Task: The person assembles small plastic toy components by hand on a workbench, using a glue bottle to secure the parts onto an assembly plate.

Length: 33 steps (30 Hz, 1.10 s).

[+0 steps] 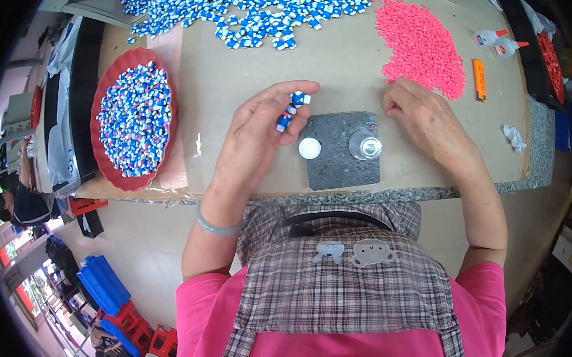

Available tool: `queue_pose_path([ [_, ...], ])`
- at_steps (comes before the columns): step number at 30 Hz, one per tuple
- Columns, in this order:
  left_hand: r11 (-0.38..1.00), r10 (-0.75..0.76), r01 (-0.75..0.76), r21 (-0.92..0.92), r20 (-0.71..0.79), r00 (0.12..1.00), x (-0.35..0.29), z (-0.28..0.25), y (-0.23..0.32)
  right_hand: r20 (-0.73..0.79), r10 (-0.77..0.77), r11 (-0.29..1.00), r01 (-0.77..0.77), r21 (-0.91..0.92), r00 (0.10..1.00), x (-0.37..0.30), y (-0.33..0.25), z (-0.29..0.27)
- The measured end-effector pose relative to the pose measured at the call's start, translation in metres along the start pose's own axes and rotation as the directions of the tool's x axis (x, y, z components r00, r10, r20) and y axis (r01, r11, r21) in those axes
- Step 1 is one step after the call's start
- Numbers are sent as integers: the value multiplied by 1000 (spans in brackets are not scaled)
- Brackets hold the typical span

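My left hand is closed around a few small blue-and-white plastic pieces, one with a yellow patch, held between thumb and fingers above the mat's left edge. My right hand has its fingertips pinched together, low over the table by the near side of a pile of small pink pieces. Whatever is in that pinch is hidden. Between the hands lies a dark grey square mat. On it sit a round white cap and a small clear plastic container.
A large heap of blue-and-white pieces covers the far side. A red scalloped tray of similar pieces stands at left. At right lie two red-tipped glue bottles, an orange packet and crumpled white tissue.
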<state>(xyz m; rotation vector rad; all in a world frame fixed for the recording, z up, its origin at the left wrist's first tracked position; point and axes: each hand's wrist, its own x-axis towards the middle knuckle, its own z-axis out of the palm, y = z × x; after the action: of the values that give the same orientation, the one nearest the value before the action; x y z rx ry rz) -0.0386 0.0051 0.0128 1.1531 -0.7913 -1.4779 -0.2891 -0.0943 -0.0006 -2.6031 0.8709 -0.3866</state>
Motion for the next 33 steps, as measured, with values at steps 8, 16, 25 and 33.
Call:
queue_pose_path([
  [8, 999, -8, 8, 49, -19, 1000, -2, 3, 0, -61, -11, 999, 13, 43, 998, -3, -1, 4],
  [16, 997, 4, -2, 79, -29, 1000, -4, 3, -2, 68, 255, 628, -219, 747, 965, -15, 2, 4],
  [25, 996, 3, -3, 86, 0, 1000, -6, 8, -4, 158, 203, 292, -213, 932, 966, -16, -9, -5],
  [33, 994, 11, -16, 106, 53, 999, -12, 8, -1, 354, 207, 284, -403, 870, 912, -15, -23, -11],
])
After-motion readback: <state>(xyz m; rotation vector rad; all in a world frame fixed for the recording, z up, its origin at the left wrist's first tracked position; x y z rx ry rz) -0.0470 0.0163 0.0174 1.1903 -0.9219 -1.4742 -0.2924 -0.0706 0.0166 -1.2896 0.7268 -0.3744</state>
